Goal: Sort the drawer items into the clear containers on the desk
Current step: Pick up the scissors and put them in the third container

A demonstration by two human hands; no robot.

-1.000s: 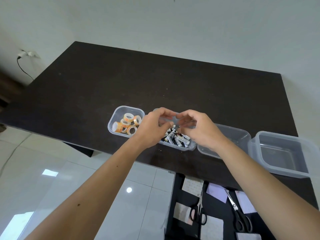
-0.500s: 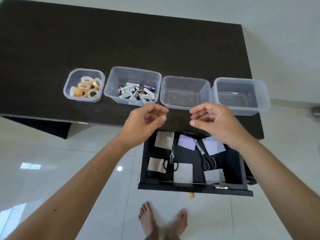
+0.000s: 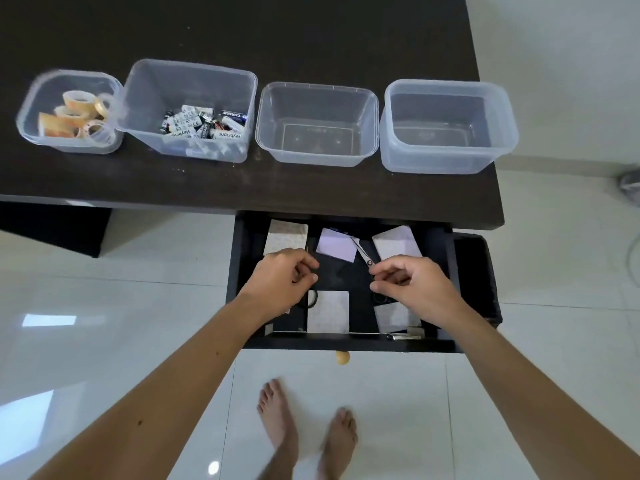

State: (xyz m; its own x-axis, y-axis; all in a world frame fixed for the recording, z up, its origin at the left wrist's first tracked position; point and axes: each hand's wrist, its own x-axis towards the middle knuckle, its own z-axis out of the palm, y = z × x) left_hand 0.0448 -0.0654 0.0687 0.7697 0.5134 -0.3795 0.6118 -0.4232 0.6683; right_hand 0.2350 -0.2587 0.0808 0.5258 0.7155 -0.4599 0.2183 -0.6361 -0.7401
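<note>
The open black drawer (image 3: 346, 342) under the desk (image 3: 263, 36) holds two pairs of scissors and several paper pads. My left hand (image 3: 280, 280) hovers low over the black-handled scissors (image 3: 311, 300), its fingers curled and hiding their blades. My right hand (image 3: 412, 287) is curled at the pivot of the second scissors (image 3: 363, 251), which lie flat. Whether either hand grips is unclear. Along the desk's front stand clear containers: one with tape rolls (image 3: 69, 112), one with batteries (image 3: 188, 109), and two empty ones (image 3: 317, 124) (image 3: 448, 126).
Paper pads lie at the drawer's back (image 3: 285, 237) (image 3: 337, 244) (image 3: 396, 241) and front (image 3: 329, 311) (image 3: 394, 317). A small metal item (image 3: 405, 336) rests by the front wall. A round knob (image 3: 342, 357) sticks out in front. My bare feet (image 3: 277, 417) stand on white tiles.
My view tilted down from the desk to the drawer. Both hands left the battery container, came toward me, and dropped into the drawer onto the two pairs of scissors.
</note>
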